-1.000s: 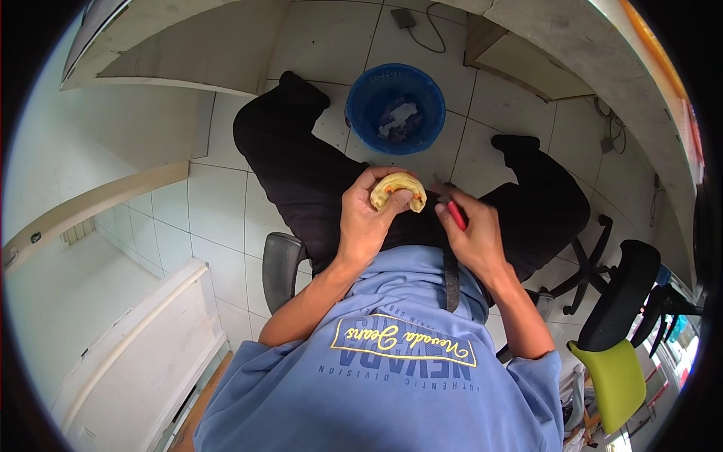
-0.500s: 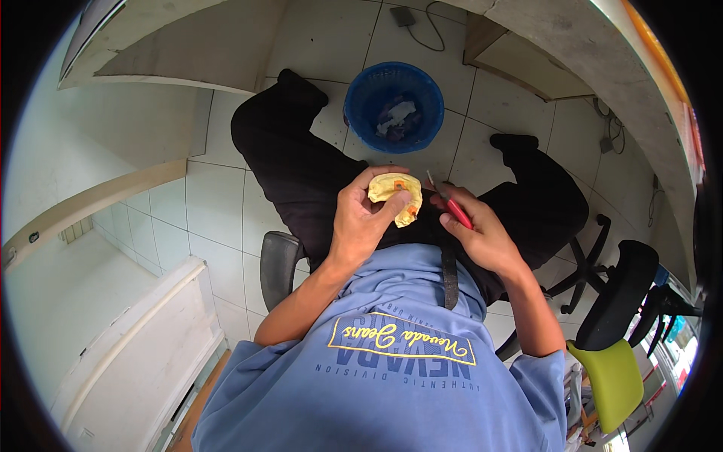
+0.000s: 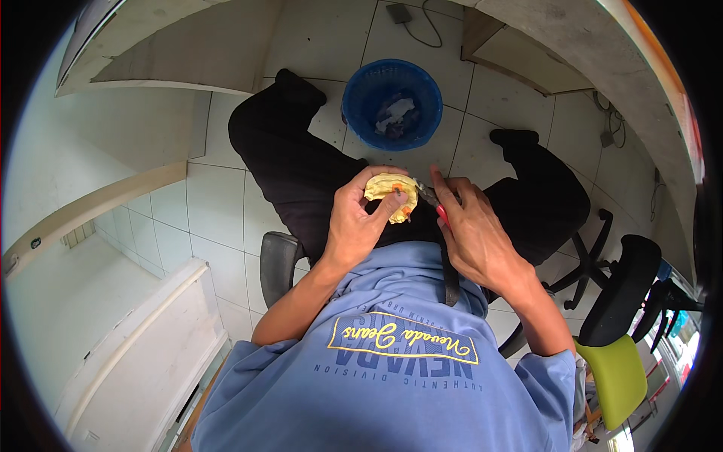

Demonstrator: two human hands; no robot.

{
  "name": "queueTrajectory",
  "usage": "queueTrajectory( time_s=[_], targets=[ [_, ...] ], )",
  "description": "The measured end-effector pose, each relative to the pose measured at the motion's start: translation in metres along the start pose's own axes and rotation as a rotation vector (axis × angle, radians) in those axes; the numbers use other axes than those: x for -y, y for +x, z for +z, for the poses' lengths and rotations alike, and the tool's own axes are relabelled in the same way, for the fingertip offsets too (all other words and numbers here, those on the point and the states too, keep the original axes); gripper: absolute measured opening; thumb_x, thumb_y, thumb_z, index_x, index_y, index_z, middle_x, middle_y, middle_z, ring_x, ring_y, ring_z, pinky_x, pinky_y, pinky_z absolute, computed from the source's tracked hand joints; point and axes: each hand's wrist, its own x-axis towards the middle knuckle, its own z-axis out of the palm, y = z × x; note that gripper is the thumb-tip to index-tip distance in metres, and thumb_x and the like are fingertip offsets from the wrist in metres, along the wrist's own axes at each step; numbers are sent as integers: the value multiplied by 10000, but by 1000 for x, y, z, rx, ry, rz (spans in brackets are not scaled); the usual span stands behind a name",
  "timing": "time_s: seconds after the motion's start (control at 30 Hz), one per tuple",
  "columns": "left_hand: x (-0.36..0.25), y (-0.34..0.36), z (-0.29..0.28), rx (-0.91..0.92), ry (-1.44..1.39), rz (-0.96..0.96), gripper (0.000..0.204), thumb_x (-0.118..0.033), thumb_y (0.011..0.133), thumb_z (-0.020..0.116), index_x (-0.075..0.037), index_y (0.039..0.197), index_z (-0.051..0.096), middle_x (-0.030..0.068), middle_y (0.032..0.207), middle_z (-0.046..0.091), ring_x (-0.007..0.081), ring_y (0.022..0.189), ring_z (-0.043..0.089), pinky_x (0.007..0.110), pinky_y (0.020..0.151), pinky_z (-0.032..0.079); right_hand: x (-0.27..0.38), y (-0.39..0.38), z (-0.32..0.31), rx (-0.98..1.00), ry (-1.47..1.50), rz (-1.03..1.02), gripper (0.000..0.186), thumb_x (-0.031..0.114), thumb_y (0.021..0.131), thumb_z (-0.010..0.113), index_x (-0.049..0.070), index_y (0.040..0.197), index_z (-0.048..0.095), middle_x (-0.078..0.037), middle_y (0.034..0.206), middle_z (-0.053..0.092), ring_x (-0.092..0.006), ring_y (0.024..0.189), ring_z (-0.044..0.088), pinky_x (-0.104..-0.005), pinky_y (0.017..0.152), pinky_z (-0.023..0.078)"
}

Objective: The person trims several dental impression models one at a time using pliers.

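My left hand (image 3: 355,215) is closed on a pale yellow, curved piece (image 3: 390,184) with orange patches, its thumb pressed on the front face. What the piece is made of is too small to tell. My right hand (image 3: 476,233) grips a red-handled hand tool (image 3: 428,196) with a grey metal head, much like pliers. The metal head meets the right edge of the yellow piece. Most of the handle is hidden under my fingers. Both hands are above my lap.
A blue plastic bin (image 3: 393,105) with scraps in it stands on the tiled floor between my feet. A grey adapter with a cable (image 3: 400,13) lies beyond it. Desk panels curve around both sides. A black and lime chair (image 3: 616,380) stands at right.
My right hand has turned over and moved in with the red-handled tool, whose head has gone from apart to against the yellow piece. The left hand has barely shifted.
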Motion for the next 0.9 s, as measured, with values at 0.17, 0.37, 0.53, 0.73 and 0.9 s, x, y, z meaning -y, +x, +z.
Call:
queueTrajectory(
  time_s=[0.17,0.37,0.53,0.73,0.9],
  targets=[
    [-6,-1,-3,5,54,-65,305,-65,941,687,72,1199,599,130,1052,699,142,946,684,264,842,567,-4,-2,6,3,-100,-12,698,-64,828,498,-112,1491,283,-282,1264,503,-446,1159,543,-534,1112,374],
    [1,-2,-3,-60,33,-20,240,-69,942,683,54,1143,639,114,990,724,132,896,698,263,782,578,1,0,10,22,-80,11,727,-76,803,493,-125,1491,266,-300,1266,507,-453,1154,553,-556,1112,371],
    [-1,-1,-2,-84,74,-13,224,-60,935,683,57,1121,642,116,979,725,131,889,698,259,781,577,3,3,9,23,-114,-3,734,-80,791,500,-130,1485,266,-302,1263,507,-454,1179,541,-558,1111,374],
    [-1,-1,-4,-103,88,-38,205,-40,929,669,59,1107,642,108,962,725,130,877,695,258,782,572,4,7,9,61,-132,-2,728,-84,780,511,-146,1469,283,-312,1282,498,-437,1212,523,-528,1091,403],
    [3,-1,-13,-51,99,-30,257,-54,938,680,70,1154,617,115,1016,704,130,907,683,259,824,568,-3,13,11,59,-9,9,575,-67,819,530,-130,1381,430,-321,1173,590,-439,1043,621,-452,921,509]
  ],
)
